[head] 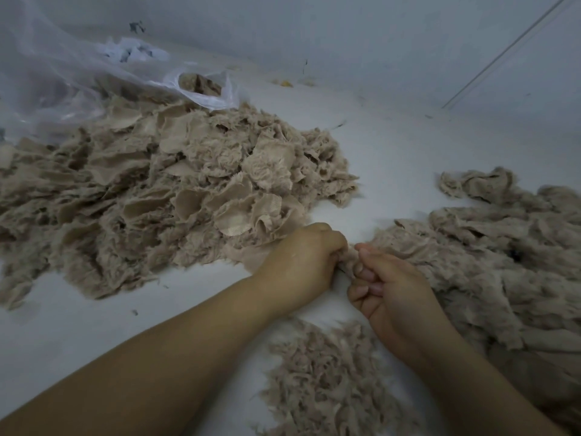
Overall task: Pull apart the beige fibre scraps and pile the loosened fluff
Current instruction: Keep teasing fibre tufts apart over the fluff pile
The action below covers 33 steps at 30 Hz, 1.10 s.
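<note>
Nearest the camera, a small heap of loosened fluff (327, 379) is seen on the white desk (94, 325), lying between the two bare forearms. Just beyond it, the left hand (301, 265) and the right hand (390, 294) are brought close together, both with fingers curled, and a single beige scrap (349, 258) is pinched between them; the fingertips of the two hands are almost touching across it.

The step in hand is judged to be the tearing open of this one scrap. It is best done with the two grips kept close, so that only a short span of fibre is loaded, and with the hands drawn apart sideways rather than lifted. A small tuft at a time is likely to part more cleanly than the whole piece. The woven backing seen on many pieces is likely to resist, so the pull is better started at a frayed edge. The freed fluff can then be dropped straight down onto the near heap, which lies directly below the hands.

To the right, a spread of shaggy, matted material (503, 262) is lying just beside the right hand. Farther off to the left, the large mound of unworked scraps (176, 190) is piled, well apart from the fluff heap. Behind it, a clear plastic bag (63, 77) with more scraps inside is resting against the wall.
</note>
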Each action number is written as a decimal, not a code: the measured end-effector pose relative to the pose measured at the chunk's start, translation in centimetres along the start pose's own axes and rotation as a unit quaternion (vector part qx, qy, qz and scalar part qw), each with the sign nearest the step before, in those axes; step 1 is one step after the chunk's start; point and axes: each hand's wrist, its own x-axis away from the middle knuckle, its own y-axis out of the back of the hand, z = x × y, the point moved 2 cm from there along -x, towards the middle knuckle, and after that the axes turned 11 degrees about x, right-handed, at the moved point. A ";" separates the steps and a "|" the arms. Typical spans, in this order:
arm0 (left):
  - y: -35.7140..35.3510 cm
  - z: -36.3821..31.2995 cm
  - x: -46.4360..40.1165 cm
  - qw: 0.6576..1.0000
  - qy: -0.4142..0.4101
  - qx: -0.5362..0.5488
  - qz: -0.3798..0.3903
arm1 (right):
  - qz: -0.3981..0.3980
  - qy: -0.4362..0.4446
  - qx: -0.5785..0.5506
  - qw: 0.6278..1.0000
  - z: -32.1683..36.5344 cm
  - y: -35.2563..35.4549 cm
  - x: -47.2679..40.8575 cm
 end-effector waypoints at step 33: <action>1.8 -0.3 0.9 0.849 0.220 0.471 -0.095 | 0.001 0.050 0.100 0.994 0.0 0.3 0.0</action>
